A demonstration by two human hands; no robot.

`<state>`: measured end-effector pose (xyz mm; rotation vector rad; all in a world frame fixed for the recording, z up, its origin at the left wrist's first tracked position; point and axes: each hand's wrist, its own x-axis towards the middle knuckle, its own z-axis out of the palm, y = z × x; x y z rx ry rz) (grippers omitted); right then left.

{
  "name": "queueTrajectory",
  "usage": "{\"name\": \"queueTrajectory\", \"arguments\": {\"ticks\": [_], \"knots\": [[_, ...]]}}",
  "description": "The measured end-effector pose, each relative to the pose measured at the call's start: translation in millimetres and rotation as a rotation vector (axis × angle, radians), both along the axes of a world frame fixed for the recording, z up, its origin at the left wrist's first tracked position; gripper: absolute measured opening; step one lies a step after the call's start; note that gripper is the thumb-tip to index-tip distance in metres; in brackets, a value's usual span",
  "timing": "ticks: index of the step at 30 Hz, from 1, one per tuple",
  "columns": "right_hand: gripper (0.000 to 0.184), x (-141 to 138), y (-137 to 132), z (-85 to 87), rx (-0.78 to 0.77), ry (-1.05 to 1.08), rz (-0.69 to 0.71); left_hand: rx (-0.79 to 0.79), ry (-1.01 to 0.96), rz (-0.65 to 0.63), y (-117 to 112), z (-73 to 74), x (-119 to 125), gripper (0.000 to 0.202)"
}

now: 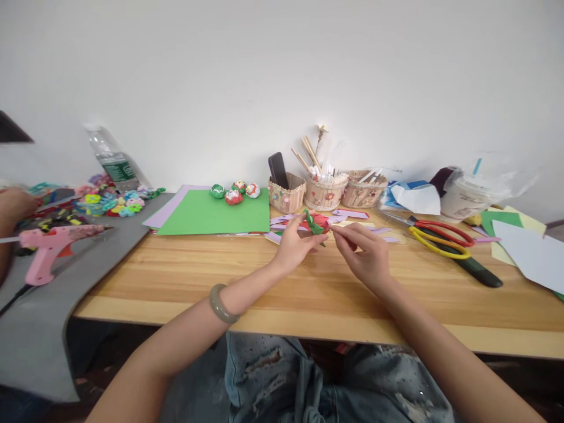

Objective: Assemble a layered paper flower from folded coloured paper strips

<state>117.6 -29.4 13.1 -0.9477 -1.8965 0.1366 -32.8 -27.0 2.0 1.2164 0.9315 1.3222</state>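
Note:
My left hand (294, 244), with a bangle on its forearm, pinches a small green folded paper piece (313, 222) between thumb and fingers above the table. Close beside it on the right, my right hand (365, 254) is closed in a pinch at the fingertips. Whatever lies between those fingertips is too small to make out. Behind both hands, purple, red and pale paper strips (352, 214) are spread on the wood. A green paper sheet (211, 212) lies to the left, with several small folded paper balls (233, 197) on it.
Decorated baskets (287, 198) with sticks and a phone (278, 170) line the wall. Scissors (445, 241), a plastic cup (469, 197) and paper sheets (533, 252) are at right. On the grey mat are a pink glue gun (48, 244), a bottle (112, 161) and another person's hand (17, 202).

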Motion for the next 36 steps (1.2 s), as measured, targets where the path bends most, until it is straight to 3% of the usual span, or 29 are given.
{"name": "queueTrajectory", "arguments": {"ticks": [8,14,18,23,29,36], "knots": [[0.021,1,-3,4.1,-0.094,0.112,0.054,-0.014,-0.035,-0.049,-1,2.7,-1,0.059],[0.015,6,1,6.9,-0.313,0.299,0.051,-0.021,-0.016,-0.071,-1,1.9,0,0.066],[0.018,8,8,6.4,-0.51,0.385,0.098,0.152,0.063,-0.036,2,-2.7,-1,0.063],[0.022,6,9,9.0,-0.643,0.432,0.144,0.424,0.283,0.037,4,-5.2,-4,0.055],[0.02,4,5,16.1,-0.723,0.425,0.136,0.478,0.456,0.061,0,-1.3,-5,0.057],[0.013,3,5,15.4,-0.717,0.444,0.086,0.465,0.496,0.084,-2,-0.8,-6,0.058]]}}
